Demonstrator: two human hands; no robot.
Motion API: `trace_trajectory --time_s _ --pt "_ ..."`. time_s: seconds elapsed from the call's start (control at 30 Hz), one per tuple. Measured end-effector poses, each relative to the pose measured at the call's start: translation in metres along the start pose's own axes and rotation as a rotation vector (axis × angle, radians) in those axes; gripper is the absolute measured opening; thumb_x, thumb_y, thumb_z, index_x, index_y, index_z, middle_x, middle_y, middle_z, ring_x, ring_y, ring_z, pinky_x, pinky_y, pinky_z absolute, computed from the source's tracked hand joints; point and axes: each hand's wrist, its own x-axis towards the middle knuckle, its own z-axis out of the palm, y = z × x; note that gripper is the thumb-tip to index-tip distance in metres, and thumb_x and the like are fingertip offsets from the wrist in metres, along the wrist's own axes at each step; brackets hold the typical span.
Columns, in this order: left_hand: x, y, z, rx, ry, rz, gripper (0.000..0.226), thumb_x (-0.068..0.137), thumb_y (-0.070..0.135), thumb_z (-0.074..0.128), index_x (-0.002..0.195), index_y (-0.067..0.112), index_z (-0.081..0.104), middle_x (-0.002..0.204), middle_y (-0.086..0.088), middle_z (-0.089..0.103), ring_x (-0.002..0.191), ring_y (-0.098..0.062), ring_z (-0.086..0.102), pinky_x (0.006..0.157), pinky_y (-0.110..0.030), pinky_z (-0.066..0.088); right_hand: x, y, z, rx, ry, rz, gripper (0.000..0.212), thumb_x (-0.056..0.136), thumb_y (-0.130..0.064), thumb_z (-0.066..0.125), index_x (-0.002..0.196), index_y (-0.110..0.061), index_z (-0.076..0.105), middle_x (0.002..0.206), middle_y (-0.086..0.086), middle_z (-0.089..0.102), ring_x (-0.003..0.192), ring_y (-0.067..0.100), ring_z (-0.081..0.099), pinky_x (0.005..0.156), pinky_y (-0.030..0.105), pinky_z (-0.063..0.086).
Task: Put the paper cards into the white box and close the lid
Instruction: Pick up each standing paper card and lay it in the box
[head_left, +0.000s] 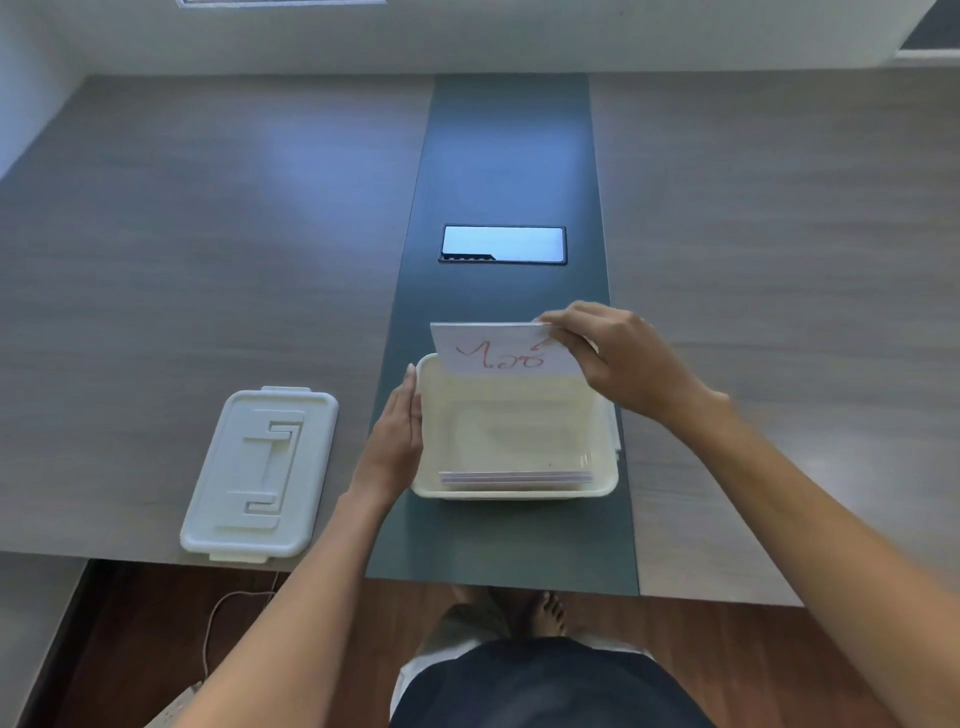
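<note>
The fingers (563, 332) of the right hand (618, 358) were pinched shut on the top right corner of a paper card (498, 351) with red writing, holding it upright over the far wall of the white box (519, 491), its lower edge just inside the rim, apparently so it could slide down on end. The left hand (397, 431) lay flat and open against the box's left wall, gripping nothing, probably to steady it. More cards (517, 477) already stood on edge against the near wall inside. The lid (262, 473) rested flat on the worktop (156, 260) to the left, well apart from the box, waiting to go on.
</note>
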Motion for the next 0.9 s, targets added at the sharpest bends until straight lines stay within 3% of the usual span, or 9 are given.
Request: trace_trajectory --time_s 0.17,0.33,0.43,0.6,0.77,0.9 --pt "0.000 -0.003 0.000 0.025 0.000 0.017 0.053 0.106 0.043 0.023 0.157 0.028 0.021 0.159 0.016 0.028 0.128 0.023 0.018 0.103 0.002 0.012 -0.033 -0.001 0.019 0.056 -0.070 0.064 0.027 0.102 -0.018 0.053 0.124 -0.011 0.067 0.110 0.002 0.072 0.095 0.022 0.068 0.080 0.038 0.058" --pt "0.001 -0.005 0.002 0.020 0.009 0.013 0.053 0.106 0.044 0.023 0.157 0.028 0.022 0.160 0.013 0.028 0.136 0.013 0.023 0.109 -0.012 0.016 -0.051 0.006 0.044 0.096 -0.242 0.168 0.030 0.102 -0.015 0.052 0.127 -0.015 0.068 0.117 -0.002 0.073 0.102 0.023 0.069 0.089 0.040 0.056" --pt "0.002 -0.006 0.002 0.024 0.021 0.012 0.053 0.106 0.042 0.023 0.157 0.025 0.023 0.160 0.011 0.029 0.144 -0.001 0.026 0.109 -0.010 0.015 -0.060 0.007 0.055 0.125 -0.336 0.203 0.031 0.103 -0.016 0.050 0.129 -0.016 0.067 0.119 -0.003 0.071 0.105 0.021 0.068 0.092 0.035 0.054" --pt "0.002 -0.007 0.004 0.034 0.032 0.018 0.052 0.106 0.040 0.024 0.156 0.024 0.024 0.160 0.010 0.029 0.145 -0.004 0.027 0.109 -0.011 0.016 -0.065 0.006 0.065 0.151 -0.478 0.254 0.033 0.105 -0.018 0.045 0.133 -0.016 0.064 0.130 -0.002 0.067 0.118 0.017 0.062 0.105 0.029 0.047" --pt "0.002 -0.005 0.004 0.050 0.037 0.017 0.053 0.107 0.038 0.024 0.157 0.023 0.023 0.161 0.009 0.028 0.146 -0.006 0.026 0.110 -0.014 0.016 -0.066 0.009 0.070 0.129 -0.580 0.277 0.033 0.103 -0.016 0.044 0.127 -0.015 0.067 0.130 0.000 0.068 0.120 0.018 0.061 0.104 0.028 0.047" --pt "0.000 0.000 0.002 0.079 0.036 0.012 0.053 0.107 0.038 0.024 0.157 0.023 0.022 0.162 0.009 0.026 0.148 -0.007 0.025 0.111 -0.015 0.016 -0.061 0.012 0.071 0.119 -0.597 0.251 0.031 0.101 -0.019 0.048 0.123 -0.016 0.070 0.123 -0.001 0.071 0.111 0.016 0.065 0.094 0.021 0.047"
